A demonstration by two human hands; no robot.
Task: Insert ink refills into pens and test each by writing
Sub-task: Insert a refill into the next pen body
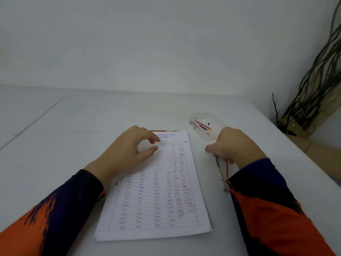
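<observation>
Bench (55,145), white, carries everything; wall behind is plain.

Left hand (129,150) rests with wrist and palm on the upper left part of the paper pad (156,200). Fingers loosely curved, thumb and forefinger apart, nothing between them that I can make out. Reads as released, holding the pad steady at most.

Paper pad lies lengthwise away from the person, lined, its columns filled with short red and blue test scribbles; the top rows on the left look mostly unused. A red pen (160,131) lies crosswise just past the pad's far edge, partly hidden behind the left hand's fingers.

Right hand (234,146) sits just off the pad's right edge, fingers turned down onto the bench. Under it lie a few pens (222,170), clear barrels with dark and red cores, long axes running roughly toward the person, near ends reaching the right sleeve (267,209). Fingers touch or pinch the far ends; whether one is actually grasped, cannot tell.

Clear dish (204,126) holds loose refills (202,125), red and black, just beyond the right hand and to the pad's upper right.

Judgement: right hand is much the nearer to both pens and refills; left would have to cross the pad. Next move likely a pick-up from the pens beneath the right hand, along their length, then across to the pad.

Dark twigs (317,71) lean in the far right corner.
</observation>
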